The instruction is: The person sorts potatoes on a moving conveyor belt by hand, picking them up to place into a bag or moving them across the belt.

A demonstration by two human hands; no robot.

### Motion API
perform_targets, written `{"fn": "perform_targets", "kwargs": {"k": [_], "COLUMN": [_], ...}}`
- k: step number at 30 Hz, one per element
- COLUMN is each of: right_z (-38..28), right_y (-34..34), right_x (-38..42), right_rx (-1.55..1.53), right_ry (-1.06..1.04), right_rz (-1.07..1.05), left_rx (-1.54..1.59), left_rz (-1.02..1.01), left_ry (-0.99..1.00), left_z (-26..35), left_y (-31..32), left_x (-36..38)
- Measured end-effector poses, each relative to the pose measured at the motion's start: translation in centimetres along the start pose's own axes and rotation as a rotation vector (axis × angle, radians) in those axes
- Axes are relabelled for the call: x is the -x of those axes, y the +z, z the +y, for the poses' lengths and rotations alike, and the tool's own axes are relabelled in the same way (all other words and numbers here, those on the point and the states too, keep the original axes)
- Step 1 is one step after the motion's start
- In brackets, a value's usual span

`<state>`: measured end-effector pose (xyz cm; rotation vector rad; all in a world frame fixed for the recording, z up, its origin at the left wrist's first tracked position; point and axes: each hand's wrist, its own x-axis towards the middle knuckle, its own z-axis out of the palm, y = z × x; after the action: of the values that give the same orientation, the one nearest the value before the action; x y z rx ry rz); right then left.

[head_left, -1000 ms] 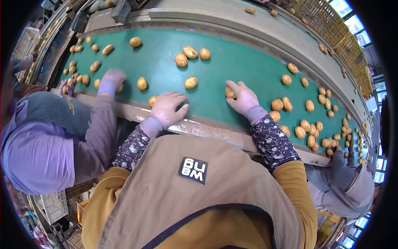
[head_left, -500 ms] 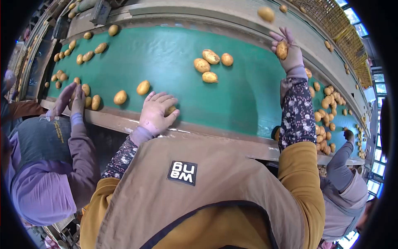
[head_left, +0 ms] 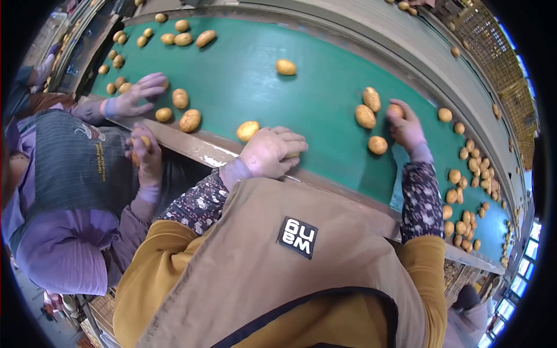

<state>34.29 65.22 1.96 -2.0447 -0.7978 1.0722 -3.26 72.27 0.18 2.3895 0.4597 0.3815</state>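
My left hand [head_left: 271, 152] rests at the near edge of the green belt [head_left: 325, 87], its fingers curled over a potato [head_left: 293, 155] that is mostly hidden. Just left of that hand lies another potato [head_left: 248, 131]. Farther right over the belt, my right hand [head_left: 404, 123] has its fingers closed round a potato [head_left: 395, 111]. Beside it on the belt are an upper potato [head_left: 371, 99], one touching it [head_left: 365, 116] and a third nearer me [head_left: 378, 145].
A co-worker [head_left: 81, 191] sits at the left, one hand [head_left: 136, 95] over the belt and the other [head_left: 145, 155] holding a potato. Many potatoes [head_left: 481, 168] lie at the belt's right part. A metal rail [head_left: 348, 52] runs along the far side.
My right hand has come down from beyond the far rail to the belt. My left hand appears farther right. The view has shifted, and the co-worker's hands have moved apart.
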Motion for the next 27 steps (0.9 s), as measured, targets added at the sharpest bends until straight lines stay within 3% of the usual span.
{"fn": "perform_targets", "kwargs": {"k": [1,3,5,6,7,10,13,15,16,18,22,26,27], "right_z": [1.1,2.6,5.3,6.6,7.1,5.1,2.6,1.2,0.0,-2.4,-3.0,-1.5,-0.4], "right_y": [-1.1,-3.0,-3.6,-2.4,-0.7,4.3,8.0,9.8,10.2,10.1,8.0,4.1,3.2], "right_x": [0.3,1.0,1.4,2.2,3.3,7.0,8.7,9.4,10.0,11.2,10.7,9.1,8.7], "right_rx": [-0.248,-0.309,-0.126,0.124,0.374,0.236,0.222,0.222,0.220,-0.192,-0.438,-0.534,-0.452], "right_ry": [-0.078,-0.122,-0.095,-0.212,-0.329,-0.338,-0.441,-0.605,-0.609,-0.146,-0.144,-0.166,-0.168], "right_rz": [0.065,0.116,0.304,0.290,0.274,0.106,-0.109,-0.239,-0.242,-0.505,-0.349,-0.221,-0.074], "left_rx": [-0.006,-0.193,-0.369,-0.462,-0.555,-0.585,-0.498,-0.477,-0.422,-0.367,-0.177,-0.191,-0.222], "left_rz": [0.010,0.270,0.303,0.295,0.285,0.203,0.126,0.080,0.025,0.013,0.052,0.385,0.384], "left_ry": [-0.010,-0.046,-0.280,-0.369,-0.459,-0.545,-0.489,-0.487,-0.452,-0.358,-0.306,-0.273,-0.276], "left_z": [-0.3,-0.6,-0.8,-1.6,-2.3,-2.7,-2.4,-1.4,-1.1,-0.2,-0.8,-2.3,-2.7], "left_y": [-0.4,-1.4,-2.5,-2.6,-2.7,-2.8,-2.2,-2.3,-2.3,-2.3,-2.8,-5.1,-5.9], "left_x": [0.5,1.2,1.8,2.1,2.4,2.9,2.5,2.1,2.1,2.1,1.4,1.0,0.8]}}
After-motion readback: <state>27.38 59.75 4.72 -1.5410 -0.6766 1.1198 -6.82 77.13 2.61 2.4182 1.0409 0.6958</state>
